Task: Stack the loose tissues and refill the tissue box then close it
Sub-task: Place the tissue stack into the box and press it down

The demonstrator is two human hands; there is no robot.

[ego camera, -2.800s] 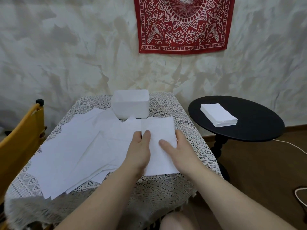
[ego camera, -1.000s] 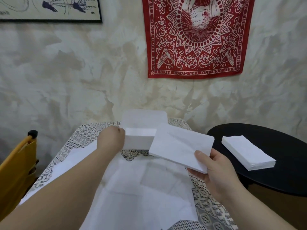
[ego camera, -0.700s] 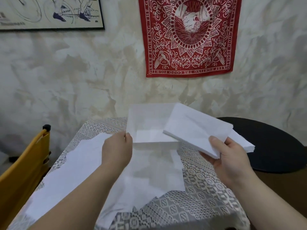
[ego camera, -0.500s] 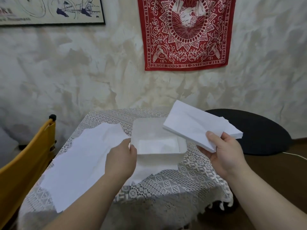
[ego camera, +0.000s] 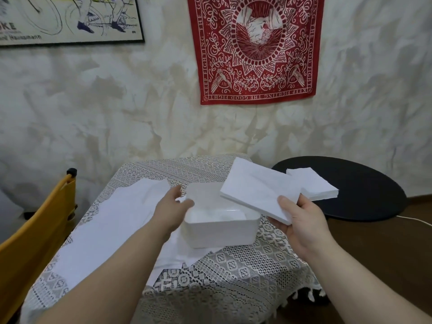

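Rough plastered wall (ego camera: 93,108) behind, mottled cream and grey. Hung on it: a red patterned cloth (ego camera: 256,50) with white lettering round its border, and at upper left a black-framed poster (ego camera: 70,18) of cyclists, cut off by the edge. Below, a table under a cream lace tablecloth (ego camera: 222,272) with a fringed hem. At left, a yellow chair (ego camera: 35,235) with a black knob on its post, just beside the table. At right, a round black side table (ego camera: 364,195). Dark wooden floor (ego camera: 374,249) beneath, a thin white cable (ego camera: 416,220) trailing across it. Soft, even light.
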